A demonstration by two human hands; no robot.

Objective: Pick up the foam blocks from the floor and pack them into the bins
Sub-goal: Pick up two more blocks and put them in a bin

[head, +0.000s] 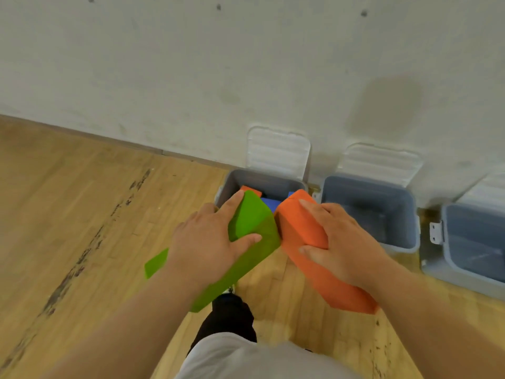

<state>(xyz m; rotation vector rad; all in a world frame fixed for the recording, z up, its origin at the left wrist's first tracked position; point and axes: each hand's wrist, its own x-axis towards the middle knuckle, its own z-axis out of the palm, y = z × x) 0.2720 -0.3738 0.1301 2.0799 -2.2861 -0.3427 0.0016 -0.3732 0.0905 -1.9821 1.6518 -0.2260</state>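
Note:
My left hand (207,239) grips a long green foam block (252,222), fingers over its top and thumb across its side. My right hand (341,242) grips a long orange foam block (300,225) the same way. Both blocks are held in the air, their far ends close together above the near rim of the leftmost grey bin (232,181). Inside that bin lie a blue block (269,204) and an orange block (252,190), mostly hidden by the held ones.
Two more open grey bins, a middle bin (410,212) and a right bin (448,242), stand along the white wall (191,64), lids tipped back. Wooden floor (68,201) spreads to the left. My leg and shoe show below the hands.

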